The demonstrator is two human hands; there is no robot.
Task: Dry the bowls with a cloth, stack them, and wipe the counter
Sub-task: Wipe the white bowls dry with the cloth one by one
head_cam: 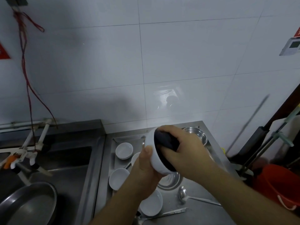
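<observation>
Above the steel counter [199, 213], the left hand [146, 166] grips a white bowl [155, 153] tipped on its side while the right hand [186, 151] clutches a dark cloth [165, 140] pushed inside it, other bowls [124, 150] lying below.

A working kitchen, likely a back-of-house washing-up corner, judging by the large glossy white wall tiles [178, 54] filling everything from 10 to 2 o'clock. At 8 o'clock, a deep stainless-steel sink basin [68, 159] with white plastic taps [34, 143] on exposed pipes and a wide round metal pan [27, 207]; at 6 o'clock, a stainless-steel counter [199, 213] strewn with small white ceramic bowls [124, 150], shiny steel bowls [197, 133] and a long-handled steel ladle [182, 192]. At 4 o'clock, an orange plastic bucket [279, 184] beside leaning mop handles [266, 142].
</observation>
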